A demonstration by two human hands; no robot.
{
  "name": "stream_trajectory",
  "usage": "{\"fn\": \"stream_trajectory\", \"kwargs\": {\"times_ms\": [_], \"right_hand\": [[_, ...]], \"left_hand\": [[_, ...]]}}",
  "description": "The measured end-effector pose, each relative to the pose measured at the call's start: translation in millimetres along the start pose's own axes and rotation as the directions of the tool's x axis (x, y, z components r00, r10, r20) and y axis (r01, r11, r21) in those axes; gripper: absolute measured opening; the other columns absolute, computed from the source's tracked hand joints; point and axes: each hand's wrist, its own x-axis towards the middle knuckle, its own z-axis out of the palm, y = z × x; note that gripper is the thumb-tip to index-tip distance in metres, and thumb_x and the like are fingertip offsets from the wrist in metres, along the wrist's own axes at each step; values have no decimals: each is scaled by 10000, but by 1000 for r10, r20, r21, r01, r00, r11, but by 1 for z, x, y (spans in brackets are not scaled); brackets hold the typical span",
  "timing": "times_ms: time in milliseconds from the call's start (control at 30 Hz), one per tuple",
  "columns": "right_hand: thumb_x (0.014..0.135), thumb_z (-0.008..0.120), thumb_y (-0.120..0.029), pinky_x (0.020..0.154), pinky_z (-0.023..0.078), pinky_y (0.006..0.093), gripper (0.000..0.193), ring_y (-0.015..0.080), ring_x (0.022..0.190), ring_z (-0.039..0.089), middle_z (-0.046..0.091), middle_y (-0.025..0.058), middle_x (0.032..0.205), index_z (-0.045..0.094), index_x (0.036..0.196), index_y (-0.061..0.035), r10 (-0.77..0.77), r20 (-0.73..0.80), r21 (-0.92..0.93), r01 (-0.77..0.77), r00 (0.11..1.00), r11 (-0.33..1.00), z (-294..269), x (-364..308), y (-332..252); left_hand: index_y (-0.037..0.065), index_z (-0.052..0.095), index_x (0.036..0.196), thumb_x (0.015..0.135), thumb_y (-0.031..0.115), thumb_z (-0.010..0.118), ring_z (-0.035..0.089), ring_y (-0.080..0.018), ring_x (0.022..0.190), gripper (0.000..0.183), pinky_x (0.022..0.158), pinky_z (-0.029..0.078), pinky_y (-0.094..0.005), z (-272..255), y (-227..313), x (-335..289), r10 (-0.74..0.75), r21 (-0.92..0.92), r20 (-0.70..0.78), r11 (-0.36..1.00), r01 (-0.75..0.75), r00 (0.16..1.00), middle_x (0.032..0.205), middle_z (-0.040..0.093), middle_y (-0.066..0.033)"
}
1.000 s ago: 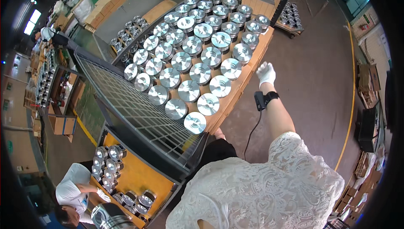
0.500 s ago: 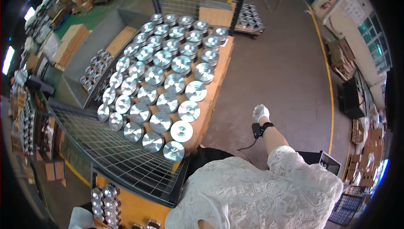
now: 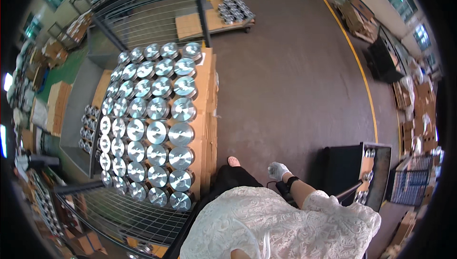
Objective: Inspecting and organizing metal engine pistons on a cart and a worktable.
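Observation:
My right hand [image 3: 277, 170], in a white glove, hangs over the floor with its fingers curled and nothing seen in it. A black band with a small box circles that wrist. My left hand is out of view; only a bit of skin shows below my white lace top. To my left, rows of shiny round metal pieces with grooved sides, like pistons [image 3: 157, 132], stand on a cardboard-topped stack [image 3: 204, 87]. Neither hand touches them.
Wire-mesh panels [image 3: 152, 20] [image 3: 143, 216] stand at the stack's far and near ends. A low cart [image 3: 190, 26] holds more metal pieces ahead. A black open-topped bin [image 3: 342, 168] stands at my right. A yellow line [image 3: 354, 54] runs along the floor.
My view has swung, and the stack now lies straighter along my left. My right hand has come nearer my body. The pale glove at the lower left is gone from view.

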Motion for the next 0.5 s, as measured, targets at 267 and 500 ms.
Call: {"fn": "stream_trajectory", "kwargs": {"times_ms": [267,500], "right_hand": [[955,444,-297,627,441,383,225,239,673,544,602,51,772,567,920,-112,-87,-44,177,93,995,980,-38,-20,17],[961,454,-278,603,446,350,173,214,675,554,586,35,771,541,948,-129,-152,-123,423,190,981,886,-73,-43,33]], "left_hand": [[-75,340,1356,986,199,423,576,-181,824,468,778,488,-307,53,93,95,285,-34,178,958,-284,942,1009,583,-125],[-76,343,1352,986,201,424,578,-181,826,466,778,488,-306,112,177,152,496,-137,239,868,-476,835,1009,584,-126]]}}
